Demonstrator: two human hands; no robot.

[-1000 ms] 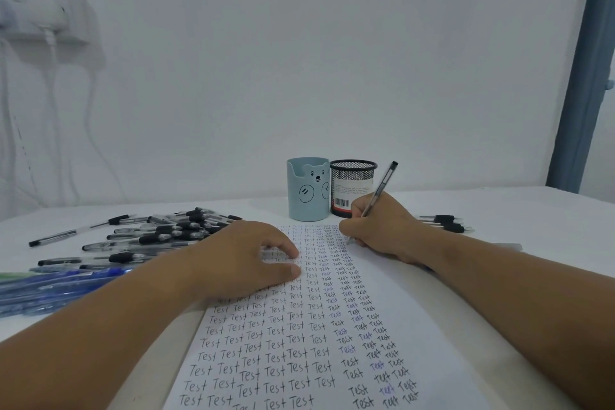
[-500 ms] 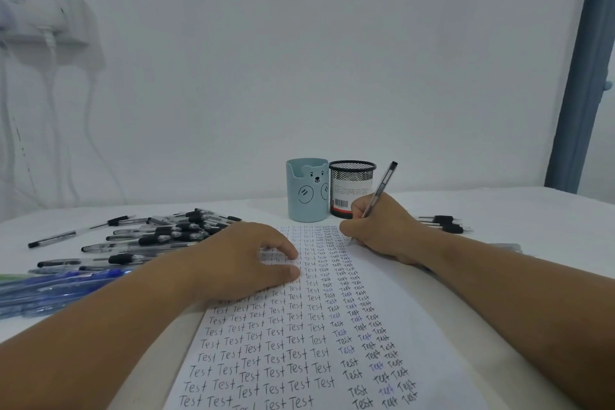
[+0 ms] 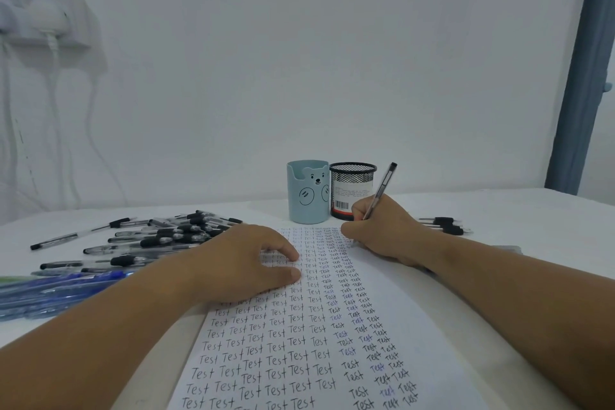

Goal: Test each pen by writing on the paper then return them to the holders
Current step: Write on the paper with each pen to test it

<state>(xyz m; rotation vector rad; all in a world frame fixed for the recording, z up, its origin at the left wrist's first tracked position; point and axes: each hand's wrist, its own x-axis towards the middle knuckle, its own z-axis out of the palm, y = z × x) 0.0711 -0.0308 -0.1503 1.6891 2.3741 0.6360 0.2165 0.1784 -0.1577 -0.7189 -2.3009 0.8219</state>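
A plain white wall backs the white table [image 3: 499, 210]. My right hand [image 3: 382, 233] pinches a pen [image 3: 381, 191] at the paper's [image 3: 332, 326] far right edge, barrel leaning up and away. My left hand [image 3: 246, 263] lies flat on the sheet, fingers loose, gripping nothing. The mesh holder [image 3: 352, 190] stands just beyond the right hand, the nearer one; the blue holder [image 3: 307, 193] touches its left side.

Left hand [image 3: 244, 265] rests flat; right hand [image 3: 382, 230] fingers [image 3: 357, 210] curled, pinching.
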